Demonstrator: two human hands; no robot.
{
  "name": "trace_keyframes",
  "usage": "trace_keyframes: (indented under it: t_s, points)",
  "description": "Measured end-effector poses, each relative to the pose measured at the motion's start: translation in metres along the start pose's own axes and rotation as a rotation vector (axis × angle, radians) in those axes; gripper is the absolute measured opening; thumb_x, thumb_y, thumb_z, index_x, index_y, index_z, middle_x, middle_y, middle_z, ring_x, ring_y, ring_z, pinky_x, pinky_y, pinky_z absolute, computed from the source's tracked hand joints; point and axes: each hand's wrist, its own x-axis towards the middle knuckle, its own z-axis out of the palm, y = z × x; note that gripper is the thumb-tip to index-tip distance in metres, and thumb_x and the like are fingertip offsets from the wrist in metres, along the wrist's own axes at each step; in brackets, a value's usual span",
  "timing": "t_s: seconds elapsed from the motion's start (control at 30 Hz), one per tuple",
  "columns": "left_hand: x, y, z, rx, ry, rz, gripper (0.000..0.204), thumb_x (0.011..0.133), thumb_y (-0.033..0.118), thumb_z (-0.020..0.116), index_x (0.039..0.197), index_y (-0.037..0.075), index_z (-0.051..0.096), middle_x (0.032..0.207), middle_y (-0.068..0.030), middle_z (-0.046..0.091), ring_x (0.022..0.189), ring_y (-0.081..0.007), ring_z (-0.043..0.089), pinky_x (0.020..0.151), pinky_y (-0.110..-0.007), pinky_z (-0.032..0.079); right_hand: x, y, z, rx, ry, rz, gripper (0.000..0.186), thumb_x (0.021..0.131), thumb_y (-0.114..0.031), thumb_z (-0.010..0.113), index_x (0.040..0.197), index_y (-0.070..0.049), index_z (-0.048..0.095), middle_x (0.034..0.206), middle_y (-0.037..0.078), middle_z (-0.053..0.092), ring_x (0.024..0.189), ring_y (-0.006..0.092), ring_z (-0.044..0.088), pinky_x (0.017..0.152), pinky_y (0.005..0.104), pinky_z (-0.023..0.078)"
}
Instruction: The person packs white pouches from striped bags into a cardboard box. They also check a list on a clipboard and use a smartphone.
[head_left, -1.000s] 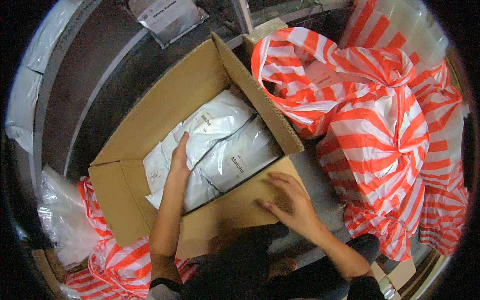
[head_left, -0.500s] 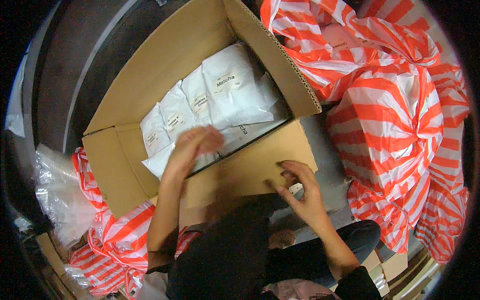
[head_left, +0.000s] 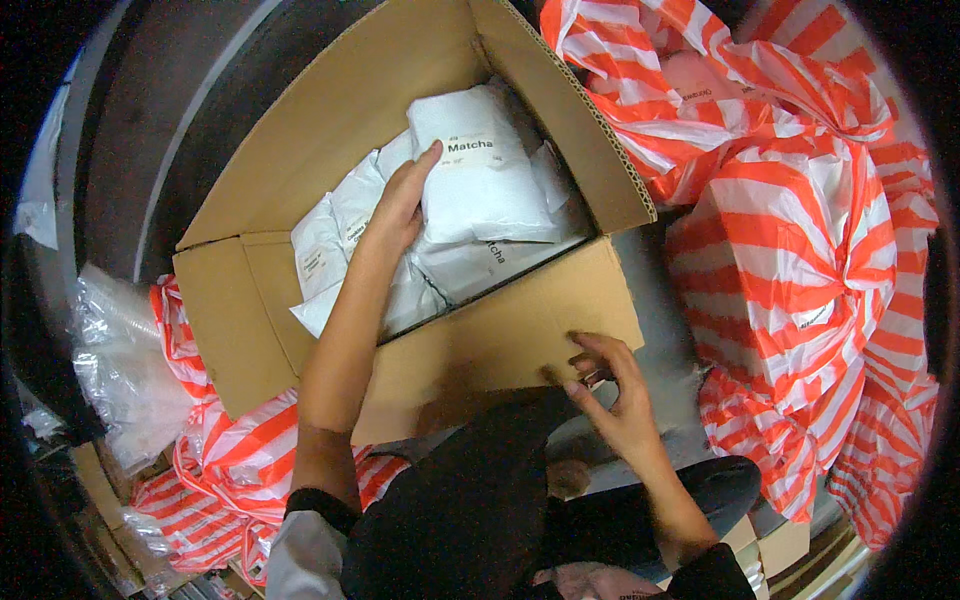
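Inside the open cardboard box [head_left: 330, 120] lie several white pouches with printed labels. My left hand [head_left: 405, 195] reaches into the box and grips the left edge of the rightmost upper white pouch [head_left: 485, 195]. Its thumb shows along that edge, while its other fingers are mostly hidden behind the pouch. Left of my wrist, another white pouch [head_left: 318, 255] leans among its neighbours. My right hand [head_left: 615, 390] hovers by the front flap [head_left: 520, 320], holding nothing, its fingers loosely bent and apart from the thumb.
Red-and-white striped plastic bags [head_left: 780, 270] bulge on the right. Another striped bag [head_left: 240, 460] sits at lower left, beside clear plastic packaging [head_left: 125, 370]. My dark-clothed leg [head_left: 640, 510] is below the right side of the box.
My left hand has moved deeper into the box, from above the front pouches to the upper pouch, which has turned slightly. My right hand has barely moved.
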Motion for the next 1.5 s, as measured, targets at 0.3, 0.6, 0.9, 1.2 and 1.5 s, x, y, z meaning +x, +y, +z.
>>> trace_keyframes:
  t_s: [0.3, 0.6, 0.9, 1.2, 1.5]
  points:
    - [-0.019, -0.009, 0.023, -0.475, -0.101, 0.031, 0.066, 0.102, 0.044, 0.057, 0.145, -0.004, 0.043, 0.142, -0.0192, 0.056, 0.12, -0.0325, 0.063, 0.107, -0.044, 0.049, -0.001, 0.0, 0.0, 0.015, -0.043, 0.03, 0.053, 0.086, -0.005, 0.076, 0.135, -0.003, 0.055, 0.129, 0.012, 0.057, 0.102, 0.0198, 0.062, 0.088, 0.0321, 0.052]
    - [0.03, -0.034, 0.004, 0.064, 0.085, 0.028, 0.077, 0.098, 0.045, 0.065, 0.137, -0.018, 0.042, 0.134, -0.0215, 0.058, 0.12, -0.0287, 0.06, 0.102, -0.041, 0.049, 0.004, 0.0, -0.001, 0.014, -0.057, 0.029, 0.052, 0.087, -0.006, 0.075, 0.135, -0.003, 0.055, 0.128, 0.013, 0.058, 0.101, 0.021, 0.062, 0.089, 0.0327, 0.052]
    - [0.002, 0.01, 0.019, 1.073, 0.508, 0.904, 0.079, 0.097, 0.052, 0.057, 0.143, -0.011, 0.044, 0.151, -0.0323, 0.04, 0.141, -0.0469, 0.036, 0.118, -0.052, 0.03, -0.002, -0.005, -0.012, -0.046, -0.011, 0.021, 0.055, 0.085, -0.007, 0.076, 0.135, -0.002, 0.054, 0.124, 0.014, 0.059, 0.1, 0.0238, 0.062, 0.092, 0.0355, 0.051]
    - [0.044, 0.003, 0.054, 0.971, -0.055, 0.55, 0.064, 0.1, 0.051, 0.05, 0.146, 0.007, 0.049, 0.16, -0.024, 0.032, 0.15, -0.0416, 0.026, 0.119, -0.063, 0.015, -0.001, -0.031, -0.019, -0.135, -0.012, -0.07, 0.056, 0.084, -0.009, 0.078, 0.134, -0.002, 0.056, 0.132, 0.017, 0.06, 0.115, 0.0299, 0.062, 0.098, 0.0376, 0.05]
    - [0.102, 0.0, 0.035, 1.437, 0.245, 0.706, 0.068, 0.098, 0.06, 0.047, 0.154, 0.023, 0.042, 0.166, -0.0156, 0.026, 0.154, -0.036, 0.02, 0.116, -0.071, 0.01, 0.043, -0.118, -0.124, -0.538, 0.438, -0.451, 0.028, 0.08, 0.001, 0.066, 0.108, 0.0, 0.067, 0.111, 0.016, 0.069, 0.108, 0.031, 0.066, 0.098, 0.0407, 0.048]
